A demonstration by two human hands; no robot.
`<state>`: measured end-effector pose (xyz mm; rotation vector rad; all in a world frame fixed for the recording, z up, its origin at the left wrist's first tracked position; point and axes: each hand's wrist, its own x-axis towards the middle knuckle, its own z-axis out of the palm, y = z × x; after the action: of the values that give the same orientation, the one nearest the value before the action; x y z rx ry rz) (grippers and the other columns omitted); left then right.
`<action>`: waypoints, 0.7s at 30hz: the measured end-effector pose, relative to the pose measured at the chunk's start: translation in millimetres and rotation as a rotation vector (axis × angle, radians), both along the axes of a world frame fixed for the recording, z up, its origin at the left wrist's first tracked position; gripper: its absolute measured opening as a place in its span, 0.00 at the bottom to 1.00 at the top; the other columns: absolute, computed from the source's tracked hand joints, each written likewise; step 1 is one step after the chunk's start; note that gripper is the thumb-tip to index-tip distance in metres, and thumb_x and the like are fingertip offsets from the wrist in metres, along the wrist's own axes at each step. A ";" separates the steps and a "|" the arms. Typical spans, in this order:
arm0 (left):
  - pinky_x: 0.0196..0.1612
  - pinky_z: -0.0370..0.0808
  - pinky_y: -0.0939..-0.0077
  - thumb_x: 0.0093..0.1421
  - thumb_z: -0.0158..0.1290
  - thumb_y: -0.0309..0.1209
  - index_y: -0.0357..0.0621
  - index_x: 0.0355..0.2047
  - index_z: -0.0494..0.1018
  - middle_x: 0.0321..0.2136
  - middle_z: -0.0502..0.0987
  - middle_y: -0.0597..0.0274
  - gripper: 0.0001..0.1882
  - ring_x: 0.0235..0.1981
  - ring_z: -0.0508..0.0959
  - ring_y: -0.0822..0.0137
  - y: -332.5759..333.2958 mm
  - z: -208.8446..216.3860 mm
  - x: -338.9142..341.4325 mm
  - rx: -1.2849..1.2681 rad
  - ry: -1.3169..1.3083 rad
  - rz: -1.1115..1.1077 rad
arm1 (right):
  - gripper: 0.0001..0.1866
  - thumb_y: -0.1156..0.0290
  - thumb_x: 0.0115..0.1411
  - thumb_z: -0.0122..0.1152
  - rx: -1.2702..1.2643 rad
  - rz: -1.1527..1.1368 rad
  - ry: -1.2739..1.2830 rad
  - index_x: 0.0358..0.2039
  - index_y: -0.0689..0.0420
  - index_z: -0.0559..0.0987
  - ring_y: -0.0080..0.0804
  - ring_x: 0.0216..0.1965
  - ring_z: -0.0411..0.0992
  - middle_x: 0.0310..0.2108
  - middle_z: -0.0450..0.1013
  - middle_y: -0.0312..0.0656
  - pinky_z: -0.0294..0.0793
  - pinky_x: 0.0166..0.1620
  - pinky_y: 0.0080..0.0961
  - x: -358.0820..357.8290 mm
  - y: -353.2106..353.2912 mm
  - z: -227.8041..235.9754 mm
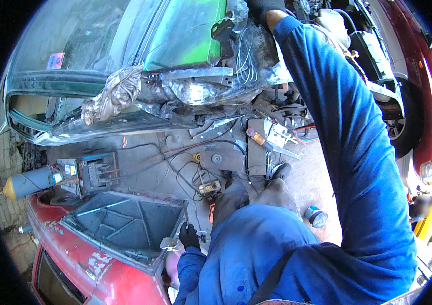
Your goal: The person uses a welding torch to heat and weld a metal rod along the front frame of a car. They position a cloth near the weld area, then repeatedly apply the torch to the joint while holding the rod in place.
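Note:
My left hand point(189, 237), in a black glove, is low beside my body, next to a dark panel point(124, 226) lying on a red car point(94, 274). Its fingers are closed around a thin stick-like tool point(186, 217); the kind is too small to tell. My right arm stretches far forward over the stripped front of a green car point(185, 35). At the upper edge, my black-gloved right hand point(266, 7) is partly cut off and its fingers are hidden. Close to it are a coil of thin wire point(246, 56) and bare engine-bay metal.
A crumpled grey cloth point(117, 94) hangs on the green car. On the floor lie an orange-handled tool point(259, 137), cables, metal plates point(222, 159) and a blue can point(315, 217). A gas cylinder point(27, 184) lies at left beside a machine point(96, 170). Another person's hand point(420, 207) shows at right.

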<state>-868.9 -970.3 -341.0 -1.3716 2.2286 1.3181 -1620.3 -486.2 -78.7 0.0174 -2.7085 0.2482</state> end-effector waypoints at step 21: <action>0.26 0.71 0.81 0.74 0.55 0.30 0.37 0.70 0.69 0.32 0.78 0.68 0.26 0.25 0.73 0.81 282.3 214.1 -264.4 0.422 0.633 -0.446 | 0.32 0.70 0.67 0.68 -0.708 0.304 -0.507 0.70 0.55 0.71 0.49 0.51 0.80 0.57 0.78 0.54 0.81 0.54 0.44 537.9 94.5 -82.0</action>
<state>-1133.3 -688.1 -126.9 -0.3010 2.2018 2.0608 -1082.4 -391.8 -160.7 0.1808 -2.9174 1.4550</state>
